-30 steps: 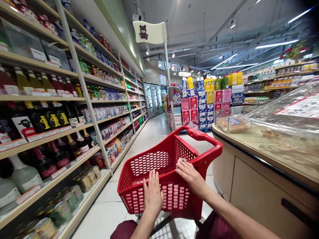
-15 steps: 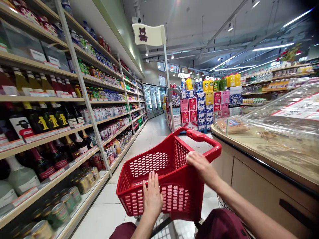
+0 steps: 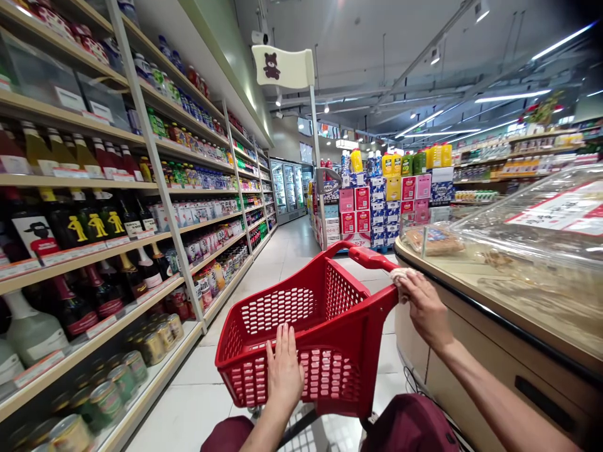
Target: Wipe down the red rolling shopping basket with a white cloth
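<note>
In front of me is a red shopping cart [image 3: 336, 358] with a perforated plastic basket, seen from its side. My left hand [image 3: 284, 370] lies against the basket's near wall, its fingers straight and reaching over the rim. At the cart's handle [image 3: 372, 258], on the right corner, my right hand [image 3: 426, 307] presses a whitish cloth [image 3: 404, 280] around the red bar. The cloth is bunched under the fingers, so only part of it shows. Inside the basket, the floor is mostly hidden by the near wall.
Shelves of bottles and cans [image 3: 141, 220] run along the left. To the right stands a counter [image 3: 471, 301] with a clear cover, close to my right arm. Stacked cartons [image 3: 358, 210] and a flag sign [image 3: 282, 66] are ahead. Black cables [image 3: 414, 380] lie by the counter's base.
My right hand has moved with the cloth from the basket's upper rim rightward and up onto the handle's corner. My left hand stays on the basket wall.
</note>
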`<state>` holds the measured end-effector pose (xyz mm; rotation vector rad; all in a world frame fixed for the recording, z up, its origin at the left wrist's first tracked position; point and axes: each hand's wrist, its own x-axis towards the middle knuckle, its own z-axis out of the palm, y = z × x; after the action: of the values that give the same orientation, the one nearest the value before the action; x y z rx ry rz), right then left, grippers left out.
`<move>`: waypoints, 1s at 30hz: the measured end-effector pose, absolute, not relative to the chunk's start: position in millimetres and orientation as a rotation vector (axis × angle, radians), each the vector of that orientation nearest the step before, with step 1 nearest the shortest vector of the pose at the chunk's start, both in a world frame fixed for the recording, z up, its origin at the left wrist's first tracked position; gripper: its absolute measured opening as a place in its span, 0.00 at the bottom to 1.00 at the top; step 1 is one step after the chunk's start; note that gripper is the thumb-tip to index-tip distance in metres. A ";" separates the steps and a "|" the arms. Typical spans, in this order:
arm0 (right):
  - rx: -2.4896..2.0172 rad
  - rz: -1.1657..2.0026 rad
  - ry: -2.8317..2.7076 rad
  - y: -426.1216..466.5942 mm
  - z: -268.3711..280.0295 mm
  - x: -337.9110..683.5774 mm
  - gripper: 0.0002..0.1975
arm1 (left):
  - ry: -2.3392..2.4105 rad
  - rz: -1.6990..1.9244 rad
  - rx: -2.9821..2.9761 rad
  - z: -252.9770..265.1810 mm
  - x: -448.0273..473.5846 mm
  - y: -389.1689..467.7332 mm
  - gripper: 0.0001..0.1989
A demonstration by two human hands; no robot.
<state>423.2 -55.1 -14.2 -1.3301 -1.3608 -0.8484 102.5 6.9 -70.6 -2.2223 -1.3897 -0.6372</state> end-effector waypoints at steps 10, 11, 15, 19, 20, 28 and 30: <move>-1.232 -0.451 -1.593 -90.1 -55.6 377.1 0.19 | -1.396 -1.004 -2.486 -53.7 138.5 -32.8 0.30; -1.215 -0.370 -1.590 -92.5 -45.0 371.5 0.18 | -1.362 -1.115 -2.649 -48.5 152.5 -42.3 0.29; -1.133 -0.113 -1.483 -98.4 -16.0 341.8 0.16 | -1.360 -1.716 -3.285 -25.7 203.5 -68.1 0.22; -1.134 0.049 -1.248 -100.2 -19.9 311.5 0.14 | -1.578 -1.831 -3.399 -16.3 218.7 -73.8 0.13; -1.148 0.109 -1.209 -100.4 -23.2 305.6 0.15 | -1.667 -1.739 -3.345 -16.0 217.4 -74.4 0.13; -1.256 0.446 -1.385 -106.6 -35.0 310.3 0.17 | -1.405 -1.532 -3.837 -27.0 198.5 -77.0 0.11; -1.259 0.476 -1.559 -109.6 -29.0 317.1 0.16 | -1.700 -1.574 -3.899 -36.6 198.0 -75.7 0.11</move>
<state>317.1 -109.6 -29.0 -1.2587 -1.5594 0.4760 198.0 -75.7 -36.6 -3.8993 -1.7003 -1.5735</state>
